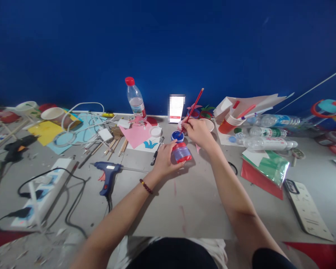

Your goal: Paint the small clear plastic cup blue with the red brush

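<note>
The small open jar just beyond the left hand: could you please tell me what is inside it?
Inside the jar, blue paint shows, and the red brush in the right hand appears to dip in. The paint covers the bottom, so that cannot be seen.

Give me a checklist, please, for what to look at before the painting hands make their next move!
1. Slim red paintbrush gripped: ok, the right hand holds it.
2. Brush at the small round jar of blue paint: ok, its lower end points down into the jar.
3. Small round red piece with a purple-blue band held: ok, the left hand has it.
4. Paint on that piece dry: cannot tell.
5. Dark-blue plastic glue gun away from both hands: ok, it lies apart.
6. Flat grey table free of marks: not ok, reddish streaks show.
</note>
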A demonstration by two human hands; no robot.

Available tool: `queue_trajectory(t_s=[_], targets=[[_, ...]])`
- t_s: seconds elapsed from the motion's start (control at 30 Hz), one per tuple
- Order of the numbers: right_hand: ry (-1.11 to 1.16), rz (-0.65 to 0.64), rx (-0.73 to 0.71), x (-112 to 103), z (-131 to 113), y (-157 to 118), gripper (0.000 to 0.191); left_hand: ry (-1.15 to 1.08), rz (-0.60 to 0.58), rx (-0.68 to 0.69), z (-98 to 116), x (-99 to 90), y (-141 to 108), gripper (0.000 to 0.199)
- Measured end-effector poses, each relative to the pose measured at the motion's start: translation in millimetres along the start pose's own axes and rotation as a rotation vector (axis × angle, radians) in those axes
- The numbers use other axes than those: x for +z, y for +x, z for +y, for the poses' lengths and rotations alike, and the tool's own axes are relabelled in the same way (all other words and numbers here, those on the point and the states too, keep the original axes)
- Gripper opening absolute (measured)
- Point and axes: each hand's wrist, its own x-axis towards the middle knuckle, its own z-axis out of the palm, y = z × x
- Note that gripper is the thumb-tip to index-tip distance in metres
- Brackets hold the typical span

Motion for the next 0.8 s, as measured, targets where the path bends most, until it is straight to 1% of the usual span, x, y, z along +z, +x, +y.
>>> queue_trajectory(t_s=[0.17,0.27,0.4,0.53,0.67,0.8], targets=[[0.042,0.088,-0.020,1.8,4.1,-0.3,0.023,0.011,-0.029,-0.017,2.0,-1.1,-0.7,0.076],[0.025,0.062,-0.024,5.0,5.4,0.4,0.025,0.014,-0.032,-0.012,2.5,-0.2,-0.9,0.076],[-0.005,-0.002,0.013,4.0,-1.1,0.3,0.026,0.014,-0.025,-0.015,2.5,0.3,-1.4,0.078],[-0.010,0.031,0.033,-0.7,-4.6,-0.9,0.024,0.016,-0.029,-0.012,1.7,0.0,-2.1,0.076],[-0.017,0.081,0.035,-0.2,0.9,-0.6,0.023,0.004,-0.037,-0.011,1.8,-0.5,-1.9,0.077],[-0.060,0.041,0.038,4.3,2.7,0.5,0.023,0.007,-0.041,-0.008,2.1,-1.3,-1.3,0.074]])
